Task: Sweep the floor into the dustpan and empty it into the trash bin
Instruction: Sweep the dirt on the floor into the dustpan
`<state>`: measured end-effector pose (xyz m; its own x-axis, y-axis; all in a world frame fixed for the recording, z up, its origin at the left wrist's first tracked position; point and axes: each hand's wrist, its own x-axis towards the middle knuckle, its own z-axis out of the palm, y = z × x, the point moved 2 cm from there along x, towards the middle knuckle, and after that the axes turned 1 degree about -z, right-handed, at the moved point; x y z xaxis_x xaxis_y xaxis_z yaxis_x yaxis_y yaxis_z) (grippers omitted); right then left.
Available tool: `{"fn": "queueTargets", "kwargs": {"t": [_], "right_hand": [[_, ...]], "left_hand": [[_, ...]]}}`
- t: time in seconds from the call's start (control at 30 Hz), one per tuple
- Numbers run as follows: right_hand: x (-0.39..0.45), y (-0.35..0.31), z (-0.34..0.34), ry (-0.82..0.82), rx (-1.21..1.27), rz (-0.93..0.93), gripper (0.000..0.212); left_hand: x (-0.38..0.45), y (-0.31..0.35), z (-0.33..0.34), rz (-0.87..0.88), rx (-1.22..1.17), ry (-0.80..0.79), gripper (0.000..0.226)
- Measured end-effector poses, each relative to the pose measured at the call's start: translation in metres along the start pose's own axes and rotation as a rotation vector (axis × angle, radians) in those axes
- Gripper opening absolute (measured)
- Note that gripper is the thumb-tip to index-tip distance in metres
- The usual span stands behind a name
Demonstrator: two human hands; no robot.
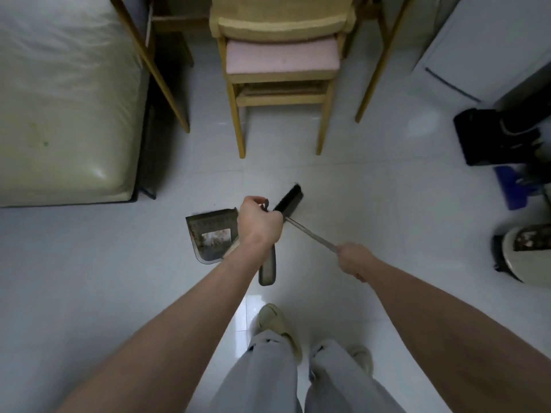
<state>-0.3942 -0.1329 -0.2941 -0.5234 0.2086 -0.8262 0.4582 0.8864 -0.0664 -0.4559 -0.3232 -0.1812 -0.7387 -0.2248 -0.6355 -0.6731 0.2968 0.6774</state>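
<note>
Glossy white tile floor (372,204) before the wooden chair (280,70): left hand (258,225) gripping the grey plastic dustpan (210,238) should keep its lip flat while right hand (354,260), curled round the metal-handled black broom (289,201), sweeps short strokes.

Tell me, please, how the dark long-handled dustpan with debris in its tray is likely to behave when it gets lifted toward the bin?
The dark long-handled dustpan looks rigid and probably light, since the left hand alone grips its handle. The debris lies loose in the open tray, so tilting it forward would likely spill it. Hanging from the handle, it may swing somewhat.
</note>
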Motion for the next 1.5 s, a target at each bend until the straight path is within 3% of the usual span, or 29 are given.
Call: {"fn": "queueTargets", "kwargs": {"t": [0.17, 0.3, 0.47, 0.73, 0.83, 0.93, 1.0, 1.23, 1.37, 1.5], "right_hand": [[-0.025, 0.125, 0.024, -0.015, 0.083, 0.142, 0.035], [-0.046, 0.204, 0.035, -0.019, 0.152, 0.182, 0.034], [-0.079, 0.310, 0.040, -0.041, 0.261, 0.301, 0.034], [-0.139, 0.455, 0.056, 0.010, 0.444, 0.464, 0.028], [-0.154, 0.482, 0.047, 0.052, 0.554, 0.503, 0.014], [-0.161, 0.500, 0.039, 0.065, 0.628, 0.515, 0.023], [-0.154, 0.509, 0.029, 0.079, 0.645, 0.522, 0.014], [-0.070, 0.502, -0.029, 0.136, 0.734, 0.463, 0.030], [-0.027, 0.494, -0.030, 0.106, 0.826, 0.545, 0.032], [-0.039, 0.467, -0.019, 0.026, 0.951, 0.672, 0.039]], "left_hand": [[-0.043, 0.021, 0.087, 0.107, 0.167, -0.071, 0.036], [-0.077, 0.032, 0.146, 0.185, 0.248, -0.082, 0.023], [-0.133, 0.045, 0.229, 0.297, 0.310, -0.177, 0.034], [-0.209, 0.068, 0.355, 0.403, 0.347, -0.265, 0.032], [-0.219, 0.075, 0.387, 0.409, 0.362, -0.305, 0.037], [-0.223, 0.084, 0.410, 0.413, 0.357, -0.332, 0.035], [-0.222, 0.091, 0.426, 0.425, 0.361, -0.350, 0.033], [-0.194, 0.104, 0.471, 0.470, 0.435, -0.389, 0.026], [-0.165, 0.125, 0.514, 0.495, 0.537, -0.449, 0.028], [-0.154, 0.160, 0.546, 0.482, 0.633, -0.529, 0.032]]}}
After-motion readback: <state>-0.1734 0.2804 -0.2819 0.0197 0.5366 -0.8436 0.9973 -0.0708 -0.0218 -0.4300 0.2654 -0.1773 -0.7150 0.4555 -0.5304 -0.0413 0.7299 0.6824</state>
